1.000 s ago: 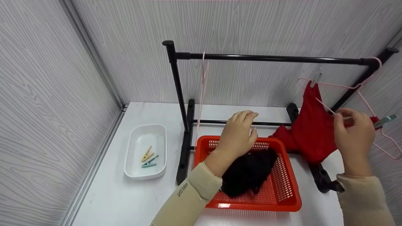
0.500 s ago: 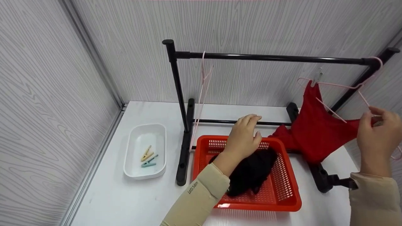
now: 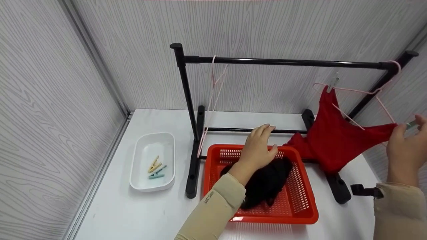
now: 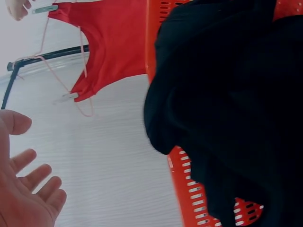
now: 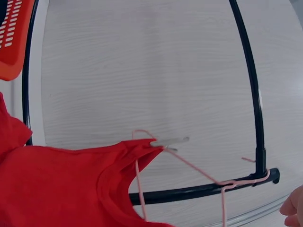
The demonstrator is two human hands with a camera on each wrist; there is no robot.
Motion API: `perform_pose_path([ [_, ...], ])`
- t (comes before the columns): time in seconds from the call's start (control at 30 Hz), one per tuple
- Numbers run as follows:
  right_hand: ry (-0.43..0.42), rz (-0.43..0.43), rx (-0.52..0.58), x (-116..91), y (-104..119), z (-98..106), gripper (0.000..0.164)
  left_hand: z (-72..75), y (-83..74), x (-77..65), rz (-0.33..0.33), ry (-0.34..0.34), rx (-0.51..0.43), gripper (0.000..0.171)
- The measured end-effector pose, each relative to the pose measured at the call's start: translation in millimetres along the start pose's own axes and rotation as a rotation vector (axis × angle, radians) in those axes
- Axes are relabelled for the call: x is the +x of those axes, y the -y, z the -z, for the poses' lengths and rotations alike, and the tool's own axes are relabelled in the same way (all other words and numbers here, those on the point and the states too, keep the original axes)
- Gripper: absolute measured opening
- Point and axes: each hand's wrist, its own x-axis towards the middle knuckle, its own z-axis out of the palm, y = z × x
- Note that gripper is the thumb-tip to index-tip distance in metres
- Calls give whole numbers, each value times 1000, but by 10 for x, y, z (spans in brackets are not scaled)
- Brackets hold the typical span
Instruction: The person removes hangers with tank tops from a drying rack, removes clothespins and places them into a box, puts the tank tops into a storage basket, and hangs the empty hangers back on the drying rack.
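Note:
A red garment [image 3: 337, 140] hangs from a pink hanger [image 3: 357, 90], clipped by a clothespin at each upper corner. The nearer clothespin [image 4: 45, 9] is pale green; the far one [image 3: 333, 85] looks greyish. My right hand [image 3: 407, 150] is at the right edge of the head view, beside the nearer pin, with thumb and fingers apart. In the left wrist view a small gap separates that hand from the pin. My left hand [image 3: 255, 155] hovers over the red basket [image 3: 308, 200], fingers relaxed and holding nothing. Black cloth [image 3: 267, 186] lies in the basket.
A black rack [image 3: 283, 61] stands behind the basket, its top bar carrying both hangers. A second pink hanger [image 3: 213, 90] hangs bare at its left end. Left of the rack, a white tray [image 3: 136, 166] holds a yellow clothespin [image 3: 154, 165] and a green clothespin [image 3: 157, 173].
My right hand has moved right along the garment to its nearer corner. My left hand has shifted slightly right. The bare hanger at the left has swung round a little.

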Motion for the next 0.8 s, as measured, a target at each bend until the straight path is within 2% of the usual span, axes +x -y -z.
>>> perform_pose_path([
  [0.17, 9, -50, -19, 72, -120, -38, 48, -75, 51, -3, 19, 53, -12, 60],
  [0.43, -11, -48, -76, 207, -367, -130, 51, -163, 98, 12, 47, 120, -10, 68],
  [0.8, 42, -109, -88, 289, -468, -147, 55, -273, 150, 41, 42, 177, 37, 82],
])
